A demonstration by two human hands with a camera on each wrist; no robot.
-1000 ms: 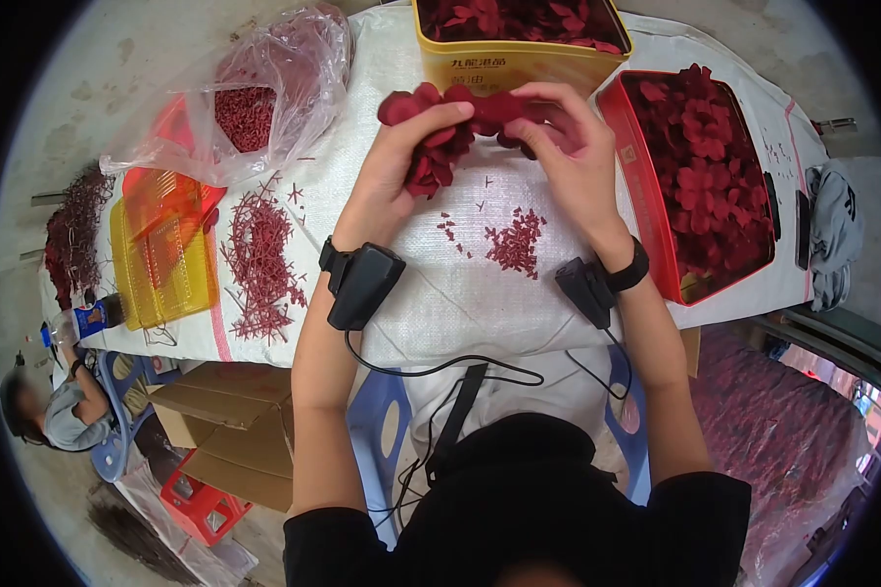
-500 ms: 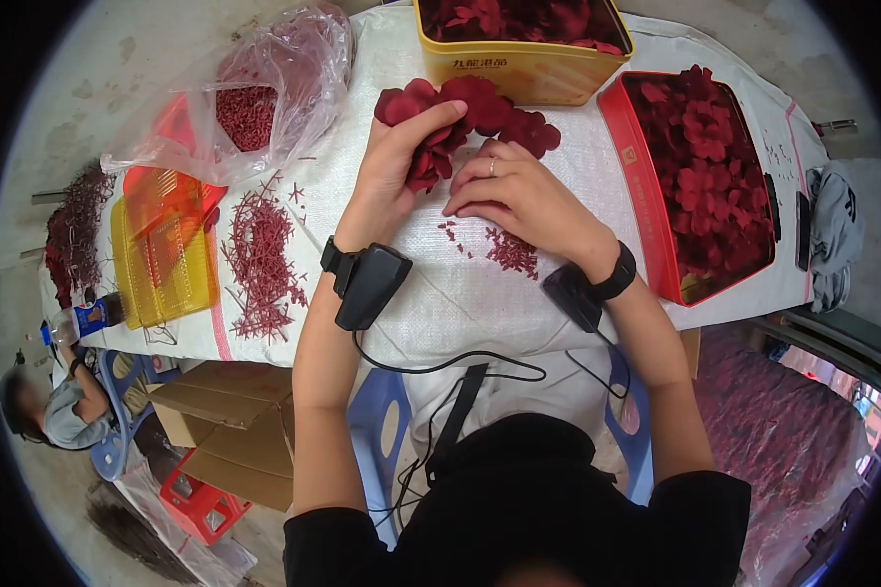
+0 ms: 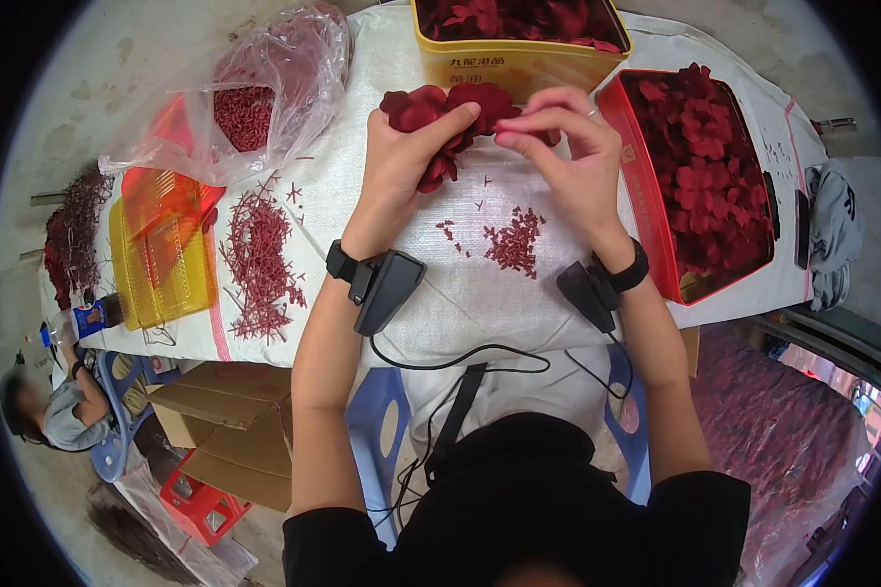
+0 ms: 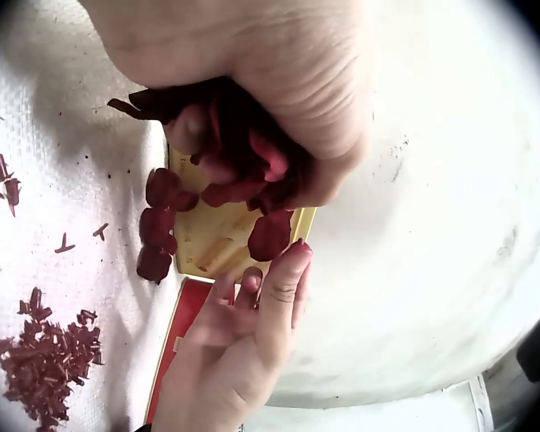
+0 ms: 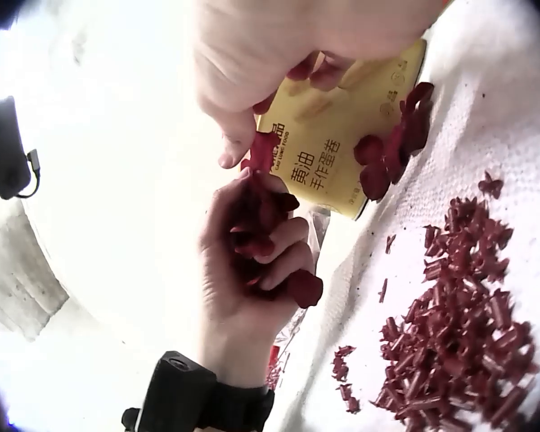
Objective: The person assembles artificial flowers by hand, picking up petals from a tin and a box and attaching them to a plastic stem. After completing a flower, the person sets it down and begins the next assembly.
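Petal bunch [image 3: 460, 103] crosswise in left hand [image 3: 399, 166] (roughly level)

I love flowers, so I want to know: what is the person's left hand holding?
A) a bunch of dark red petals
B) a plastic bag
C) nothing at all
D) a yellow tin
A: the left hand grips a bunch of dark red petals, with its fingers curled round them, while the right hand pinches at the bunch's edge.
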